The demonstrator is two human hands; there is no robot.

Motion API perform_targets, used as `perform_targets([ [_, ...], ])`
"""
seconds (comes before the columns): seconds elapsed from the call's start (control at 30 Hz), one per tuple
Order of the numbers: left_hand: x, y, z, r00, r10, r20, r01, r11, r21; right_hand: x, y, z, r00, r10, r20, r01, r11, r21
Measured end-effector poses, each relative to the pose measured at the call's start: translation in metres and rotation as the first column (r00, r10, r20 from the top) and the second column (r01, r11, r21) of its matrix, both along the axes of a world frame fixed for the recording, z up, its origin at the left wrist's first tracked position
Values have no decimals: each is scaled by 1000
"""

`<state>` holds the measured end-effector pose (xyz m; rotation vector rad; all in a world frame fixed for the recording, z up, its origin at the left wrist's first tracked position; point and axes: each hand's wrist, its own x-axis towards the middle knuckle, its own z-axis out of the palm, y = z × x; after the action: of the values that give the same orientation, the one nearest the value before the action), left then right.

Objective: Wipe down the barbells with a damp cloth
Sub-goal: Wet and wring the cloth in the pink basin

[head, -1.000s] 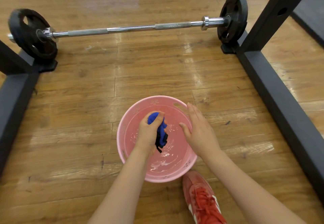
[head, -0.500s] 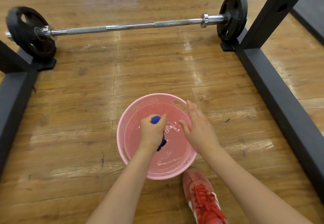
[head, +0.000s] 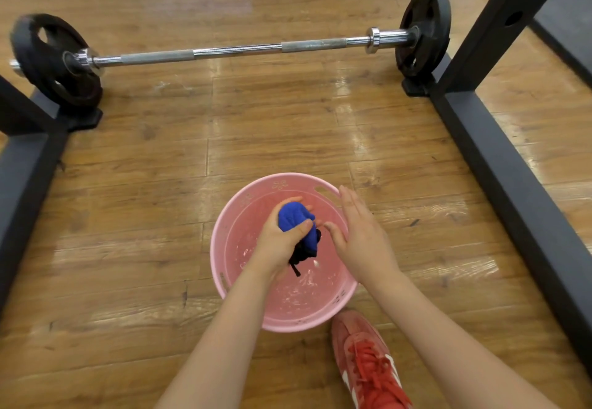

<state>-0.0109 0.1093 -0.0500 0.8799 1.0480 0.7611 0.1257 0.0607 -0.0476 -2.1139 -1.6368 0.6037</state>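
A chrome barbell (head: 237, 50) with a black plate on each end lies across the wooden floor at the back. In front of me stands a pink basin (head: 224, 232) holding a little water. My left hand (head: 280, 242) grips a bunched, wet blue cloth (head: 296, 221) above the basin, a dark end of it hanging down. My right hand (head: 362, 235) is beside the cloth with straight fingers, over the basin's right rim, holding nothing.
Black steel rack beams run along the floor on the left (head: 22, 191) and right (head: 512, 178), with an upright post (head: 499, 24) at the right. My red shoe (head: 368, 367) stands just behind the basin. A dark mat (head: 570, 21) lies at the far right.
My left hand dipped with the cloth toward the water, then lifted it again, so more blue cloth shows above the fist. The right hand stayed beside the rim.
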Motion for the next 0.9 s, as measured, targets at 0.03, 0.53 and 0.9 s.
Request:
perform_targets([
  [0.03,0,0,2,999,38,10,-37,999,-12,0,0,-1,1000,2,3,-2,1000,0],
  [0.53,4,-1,3,952,208,-226,-188,976,109,0,0,1,1000,-3,2,3,1000,-3],
  [0.9,1,-1,8,967,125,-222,-113,991,65,-1,-1,-1,1000,-3,12,3,1000,9],
])
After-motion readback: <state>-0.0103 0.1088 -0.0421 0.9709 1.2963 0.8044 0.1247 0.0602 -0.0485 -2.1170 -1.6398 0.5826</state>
